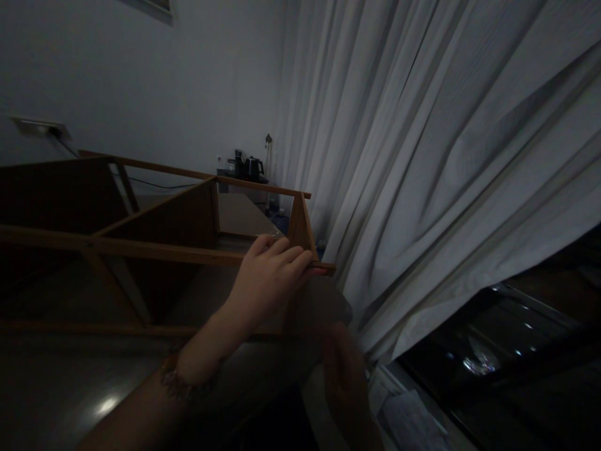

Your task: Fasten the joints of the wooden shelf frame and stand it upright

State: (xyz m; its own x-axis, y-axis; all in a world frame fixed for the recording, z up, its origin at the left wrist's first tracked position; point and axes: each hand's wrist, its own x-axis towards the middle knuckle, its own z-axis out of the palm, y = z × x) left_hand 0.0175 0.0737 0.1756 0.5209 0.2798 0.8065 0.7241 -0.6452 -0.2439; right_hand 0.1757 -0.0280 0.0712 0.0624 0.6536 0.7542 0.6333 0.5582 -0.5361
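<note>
A wooden shelf frame (pixel 159 249) with dark panels lies on its side on a table. My left hand (pixel 270 272) is closed over its upper rail, close to the rail's right end, with the fingers bent over the wood. Below and to the right, my right hand (pixel 345 369) is near the frame's lower right corner. It is dark and smeared by motion, so I cannot make out whether its fingers hold anything. A bracelet (pixel 181 379) circles my left wrist.
White curtains (pixel 389 156) hang along the right, close beside the frame's end. A black kettle (pixel 253 167) stands at the back by the wall. On the left wall is a socket (pixel 40 128) with a plugged-in cord. Papers (pixel 413 419) lie at the lower right, near dark glass.
</note>
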